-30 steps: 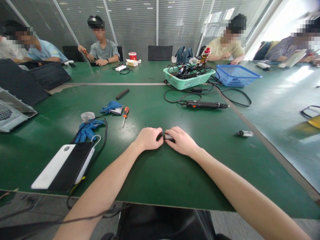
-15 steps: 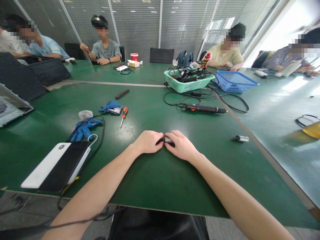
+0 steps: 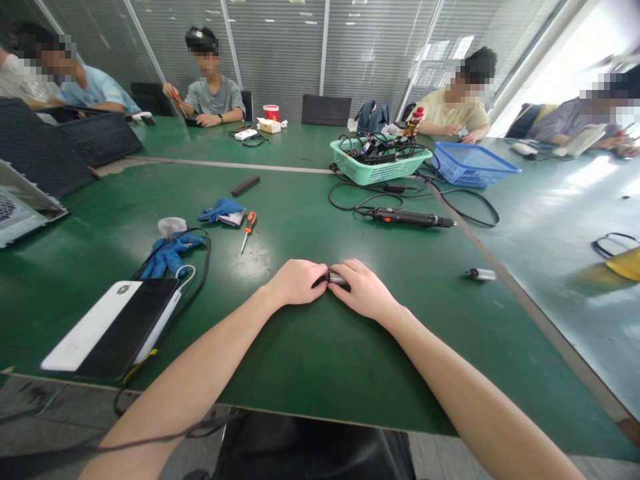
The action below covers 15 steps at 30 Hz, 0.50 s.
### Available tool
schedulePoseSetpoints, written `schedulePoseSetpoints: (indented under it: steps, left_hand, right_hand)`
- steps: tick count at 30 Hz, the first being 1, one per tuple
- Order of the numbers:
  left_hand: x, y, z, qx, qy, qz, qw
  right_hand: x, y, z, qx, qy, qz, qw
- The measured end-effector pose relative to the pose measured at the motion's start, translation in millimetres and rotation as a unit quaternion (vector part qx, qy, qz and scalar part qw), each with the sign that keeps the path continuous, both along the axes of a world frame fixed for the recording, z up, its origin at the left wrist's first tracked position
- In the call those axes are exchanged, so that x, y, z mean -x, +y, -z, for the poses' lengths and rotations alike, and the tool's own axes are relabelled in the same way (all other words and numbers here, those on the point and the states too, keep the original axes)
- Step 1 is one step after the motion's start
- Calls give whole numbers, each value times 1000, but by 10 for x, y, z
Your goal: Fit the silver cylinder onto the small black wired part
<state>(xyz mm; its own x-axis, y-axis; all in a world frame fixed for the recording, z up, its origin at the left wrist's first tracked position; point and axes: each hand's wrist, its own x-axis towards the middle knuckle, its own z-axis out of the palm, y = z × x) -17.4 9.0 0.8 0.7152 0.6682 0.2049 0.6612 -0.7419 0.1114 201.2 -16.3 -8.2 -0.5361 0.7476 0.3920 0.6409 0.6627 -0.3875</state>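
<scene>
Left hand [image 3: 296,283] and right hand [image 3: 364,291] both curled shut on a small dark cylindrical metal part [image 3: 336,279], pinched between fingertips, resting low on the green bench [image 3: 320,347]. Orange-handled screwdriver [image 3: 247,231] lies well apart, black electric screwdriver [image 3: 407,218] farther back.

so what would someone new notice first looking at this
Most likely the two bare hands meeting at the near middle of the green table: the left hand and right hand both close around a small dark cylindrical part. Next, the white and black power bank at near left, and farther back the teal basket full of cables beside a blue basket.
</scene>
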Motion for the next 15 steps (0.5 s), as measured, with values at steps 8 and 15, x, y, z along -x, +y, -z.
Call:
schedulePoseSetpoints:
  steps: [8, 15]
  left_hand:
    - [-12, -2, 0, 2, 7, -5, 1000]
    - [-14, -5, -14, 6, 7, -4, 1000]
  right_hand:
    - [-7, 16, 20, -4, 4, -4, 1000]
    - [-4, 12, 16, -5, 7, -4, 1000]
